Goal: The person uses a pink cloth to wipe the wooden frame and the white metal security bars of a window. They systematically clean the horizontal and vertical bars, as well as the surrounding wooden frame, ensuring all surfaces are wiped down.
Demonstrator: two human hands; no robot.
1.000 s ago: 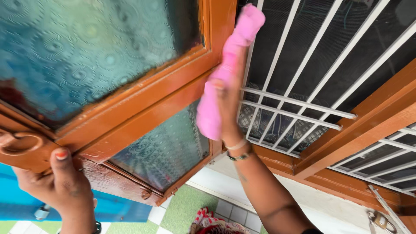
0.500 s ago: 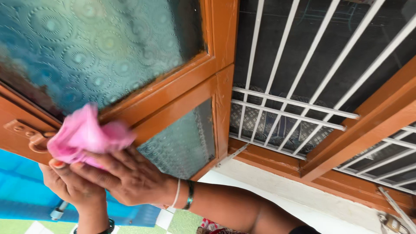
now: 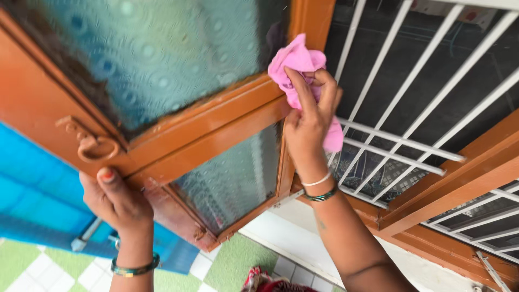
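Observation:
My right hand point(image 3: 309, 116) grips a crumpled pink cloth point(image 3: 296, 67) and presses it against the orange wooden frame point(image 3: 216, 130) of an open window sash, at the right end of its middle rail. My left hand point(image 3: 116, 203) holds the sash by its lower left edge, thumb on the wood just below a ring handle point(image 3: 97, 147). The sash carries patterned frosted glass panes, a large upper pane point(image 3: 162, 54) and a smaller lower pane point(image 3: 232, 176).
White metal grille bars point(image 3: 400, 143) fill the window opening to the right, set in an orange outer frame point(image 3: 459, 184). A blue surface point(image 3: 38, 205) lies at the left. Green and white floor tiles point(image 3: 232, 265) show below.
My right hand has carried the pink cloth from the sash's left side near the ring handle back up to its right edge. The view has tilted; my left hand stays on the frame.

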